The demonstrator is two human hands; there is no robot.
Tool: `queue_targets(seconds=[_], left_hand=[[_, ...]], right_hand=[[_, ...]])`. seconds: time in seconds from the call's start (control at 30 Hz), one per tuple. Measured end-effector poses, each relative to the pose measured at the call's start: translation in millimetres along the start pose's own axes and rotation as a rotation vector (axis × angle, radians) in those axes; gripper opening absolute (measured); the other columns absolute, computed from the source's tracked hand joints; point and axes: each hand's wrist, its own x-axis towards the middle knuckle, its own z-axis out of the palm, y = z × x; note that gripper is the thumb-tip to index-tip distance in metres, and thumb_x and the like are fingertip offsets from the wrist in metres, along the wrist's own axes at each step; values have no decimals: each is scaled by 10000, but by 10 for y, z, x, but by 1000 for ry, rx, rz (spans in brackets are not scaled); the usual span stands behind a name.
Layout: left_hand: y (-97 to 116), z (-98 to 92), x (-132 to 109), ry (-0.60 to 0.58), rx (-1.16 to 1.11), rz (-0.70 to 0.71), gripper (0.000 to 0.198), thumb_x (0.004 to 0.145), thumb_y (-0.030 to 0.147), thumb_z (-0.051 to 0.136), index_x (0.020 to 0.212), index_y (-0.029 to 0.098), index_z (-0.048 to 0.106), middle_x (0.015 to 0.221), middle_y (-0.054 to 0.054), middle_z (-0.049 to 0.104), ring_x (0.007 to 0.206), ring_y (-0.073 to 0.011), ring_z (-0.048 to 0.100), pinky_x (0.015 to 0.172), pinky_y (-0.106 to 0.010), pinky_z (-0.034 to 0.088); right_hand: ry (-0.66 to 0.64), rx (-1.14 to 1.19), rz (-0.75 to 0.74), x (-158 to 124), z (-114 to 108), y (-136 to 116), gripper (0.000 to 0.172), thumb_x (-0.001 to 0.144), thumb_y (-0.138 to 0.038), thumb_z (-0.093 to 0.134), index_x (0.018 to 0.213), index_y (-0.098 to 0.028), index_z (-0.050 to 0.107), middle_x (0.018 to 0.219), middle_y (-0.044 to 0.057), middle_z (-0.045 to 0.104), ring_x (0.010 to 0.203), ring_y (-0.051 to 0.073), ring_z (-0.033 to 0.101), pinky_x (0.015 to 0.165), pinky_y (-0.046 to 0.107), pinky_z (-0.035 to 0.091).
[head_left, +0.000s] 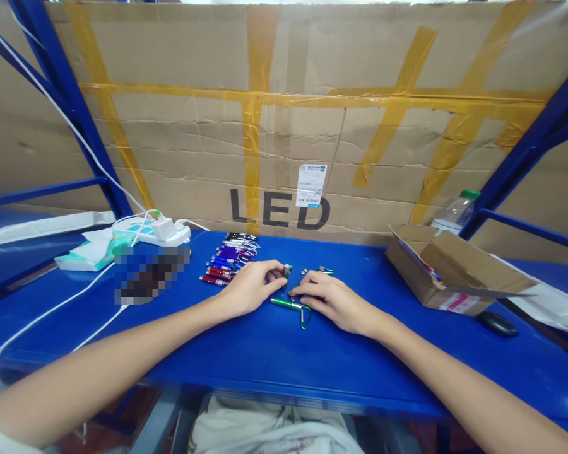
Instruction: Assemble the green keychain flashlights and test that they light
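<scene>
My left hand is closed, thumb and fingers around a short green metal flashlight tube held upright. Beside it, my right hand rests low over the table with its fingers drawn together at a tiny silvery piece; whether they grip it is hard to see. Between the hands lies a green keychain flashlight with a green carabiner clip. Just past my right fingers are a small round silver piece and another green metal part.
Left of my hands, several keychain flashlights lie in a row, black, silver, purple, blue and red. A white power strip with cables stands farther left. On the right are an open cardboard box and a black mouse. Cardboard walls the back.
</scene>
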Motion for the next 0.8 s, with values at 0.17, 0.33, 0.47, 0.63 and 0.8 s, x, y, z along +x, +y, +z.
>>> queue_targets(seconds=[0.17, 0.33, 0.47, 0.63, 0.8], left_hand=[[-11, 16, -8, -19, -12, 15, 211, 977, 352, 669, 1091, 191, 744, 929, -25, 791, 794, -187, 711, 746, -287, 530], [-8, 22, -11, -47, -7, 35, 196, 982, 333, 665, 1090, 186, 738, 950, -27, 789, 820, -183, 712, 746, -274, 521], [18, 13, -13, -56, 14, 37, 187, 985, 308, 671, 1105, 184, 744, 973, -32, 791, 842, -189, 715, 750, -275, 514], [65, -2, -33, -69, 59, 87, 192, 999, 279, 676, 1153, 190, 749, 1052, -42, 790, 904, -199, 723, 820, -292, 523], [64, 8, -58, -84, 140, 175, 207, 1017, 287, 669, 1196, 213, 740, 1134, -55, 767, 995, -217, 713, 908, -320, 526]], right_hand=[[2, 44, -15, 5, 12, -14, 273, 1110, -318, 552, 1302, -299, 744, 1164, 76, 675, 1095, 236, 661, 985, 383, 540], [-4, 37, -40, 12, 0, -45, 200, 1115, -307, 544, 1133, -244, 733, 1088, 65, 697, 1058, 228, 669, 969, 364, 529], [17, -4, -21, -3, -13, -35, 159, 1118, -299, 531, 1052, -230, 659, 1030, 57, 708, 975, 226, 666, 949, 374, 525], [165, 2, 25, -5, -21, -34, 183, 1136, -339, 488, 1087, -239, 634, 1063, 72, 719, 952, 225, 673, 886, 357, 537], [362, 32, 20, 20, -36, -135, 227, 1140, -377, 469, 1158, -254, 658, 1088, 89, 730, 997, 243, 694, 916, 384, 562]])
